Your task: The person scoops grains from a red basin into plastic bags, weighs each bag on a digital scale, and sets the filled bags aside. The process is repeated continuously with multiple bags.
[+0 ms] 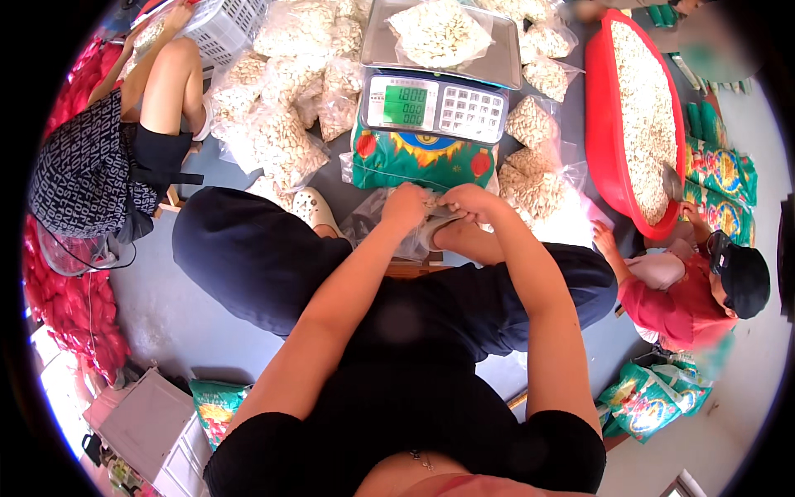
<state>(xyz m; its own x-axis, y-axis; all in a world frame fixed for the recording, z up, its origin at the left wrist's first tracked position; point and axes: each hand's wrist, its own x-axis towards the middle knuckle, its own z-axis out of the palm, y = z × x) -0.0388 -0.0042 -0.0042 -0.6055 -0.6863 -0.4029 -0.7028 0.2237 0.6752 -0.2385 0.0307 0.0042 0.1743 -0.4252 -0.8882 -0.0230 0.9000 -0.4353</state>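
Note:
Between my feet, low in front of the scale, lies a crumpled clear plastic bag (364,217). My left hand (404,207) is closed on its upper part. Close beside it, my right hand (469,201) has its fingers bent together at the bag's gathered plastic; small pale bits show by its fingertips. Just beyond, a digital scale (435,105) with a lit green display rests on a green printed sack (422,159). On its metal pan lies a filled clear bag of pale seeds or nuts (435,33).
Filled clear bags (286,137) are heaped left of the scale, more (530,166) to its right. Further right stands a long red tub (598,124) of loose pale pieces with a metal scoop (672,180). One person (99,166) sits at left, another (679,290) at right.

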